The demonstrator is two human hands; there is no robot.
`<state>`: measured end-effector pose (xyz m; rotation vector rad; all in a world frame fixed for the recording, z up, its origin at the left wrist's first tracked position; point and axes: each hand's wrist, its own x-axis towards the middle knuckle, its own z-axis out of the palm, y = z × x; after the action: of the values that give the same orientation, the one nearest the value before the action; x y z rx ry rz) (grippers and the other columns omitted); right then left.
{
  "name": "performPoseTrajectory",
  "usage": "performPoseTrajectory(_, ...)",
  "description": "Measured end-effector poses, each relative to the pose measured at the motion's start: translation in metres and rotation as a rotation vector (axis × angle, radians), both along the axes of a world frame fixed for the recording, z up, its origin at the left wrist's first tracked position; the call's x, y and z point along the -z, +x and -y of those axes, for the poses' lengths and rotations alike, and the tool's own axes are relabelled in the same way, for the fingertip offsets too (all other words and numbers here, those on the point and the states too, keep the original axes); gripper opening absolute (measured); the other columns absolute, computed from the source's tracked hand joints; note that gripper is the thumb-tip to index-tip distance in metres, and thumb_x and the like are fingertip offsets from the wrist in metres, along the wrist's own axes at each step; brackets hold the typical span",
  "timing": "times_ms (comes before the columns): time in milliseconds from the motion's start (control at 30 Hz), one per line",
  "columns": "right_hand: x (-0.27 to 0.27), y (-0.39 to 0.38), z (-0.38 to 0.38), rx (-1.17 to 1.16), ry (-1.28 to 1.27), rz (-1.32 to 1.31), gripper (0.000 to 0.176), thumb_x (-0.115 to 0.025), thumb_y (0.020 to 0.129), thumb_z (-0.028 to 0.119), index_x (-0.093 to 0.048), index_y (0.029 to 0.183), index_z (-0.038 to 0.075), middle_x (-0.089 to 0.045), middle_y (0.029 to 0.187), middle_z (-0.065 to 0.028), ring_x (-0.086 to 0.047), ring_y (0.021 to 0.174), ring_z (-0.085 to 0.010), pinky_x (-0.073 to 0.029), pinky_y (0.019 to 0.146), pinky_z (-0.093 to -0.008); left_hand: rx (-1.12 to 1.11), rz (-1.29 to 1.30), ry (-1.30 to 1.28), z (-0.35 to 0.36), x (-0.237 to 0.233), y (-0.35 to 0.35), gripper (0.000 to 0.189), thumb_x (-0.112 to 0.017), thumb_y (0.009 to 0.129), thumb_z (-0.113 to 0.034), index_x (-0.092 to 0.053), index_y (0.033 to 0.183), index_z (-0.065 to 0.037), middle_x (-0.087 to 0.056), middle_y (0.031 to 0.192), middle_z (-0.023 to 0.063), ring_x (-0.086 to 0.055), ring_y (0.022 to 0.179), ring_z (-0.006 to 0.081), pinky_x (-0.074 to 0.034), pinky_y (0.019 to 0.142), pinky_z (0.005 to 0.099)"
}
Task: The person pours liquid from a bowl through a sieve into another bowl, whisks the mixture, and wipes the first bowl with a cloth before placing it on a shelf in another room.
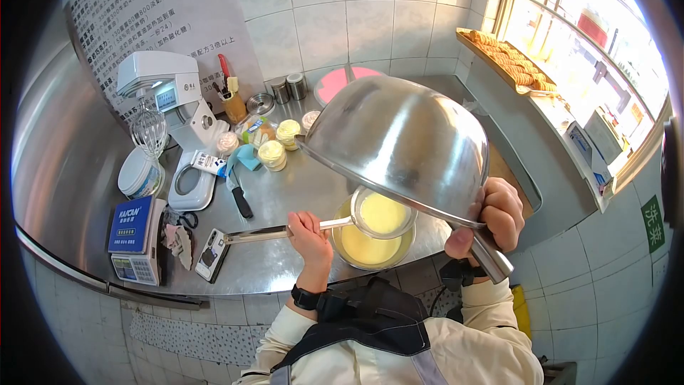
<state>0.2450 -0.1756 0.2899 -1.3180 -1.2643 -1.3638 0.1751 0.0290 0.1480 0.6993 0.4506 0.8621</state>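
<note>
My left hand [309, 237] is closed round the handle of a sieve [385, 212], held level in front of me. Pale yellow liquid lies in the sieve. Directly under it stands a metal bowl [370, 262] with more of that yellow liquid. In my right hand [500, 215] is a large, round-bottomed stainless steel saucepan [406, 142], gripped where its tubular handle meets the rim. The saucepan is tipped over above the sieve, its shiny underside facing up. Its inside is hidden from me.
On the steel counter [267, 267] stand a stand mixer [187, 117], a scale [135, 260], a phone [211, 257], a black-handled knife or spatula [242, 203] and cream-filled cups [272, 155]. A tray of pastries [506, 60] sits on the window ledge at right.
</note>
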Motion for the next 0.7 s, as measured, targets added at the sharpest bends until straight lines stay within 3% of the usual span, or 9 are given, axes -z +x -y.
performPoseTrajectory(700, 0.0047, 0.0014, -0.0032, -0.014, 0.028, -0.055, 0.029, -0.060, 0.066, 0.020, -0.036, 0.062, 0.005, -0.036, 0.051, -0.0042, -0.038, 0.041, -0.0175, -0.035, 0.041, -0.0276, -0.008, -0.003, -0.009, -0.0012, 0.0036, -0.0018, 0.042, -0.035, 0.088, -0.031, -0.025, 0.051, -0.015, -0.025, 0.045, -0.0021, -0.019, 0.036, 0.0080, -0.019, 0.033, 0.0223)
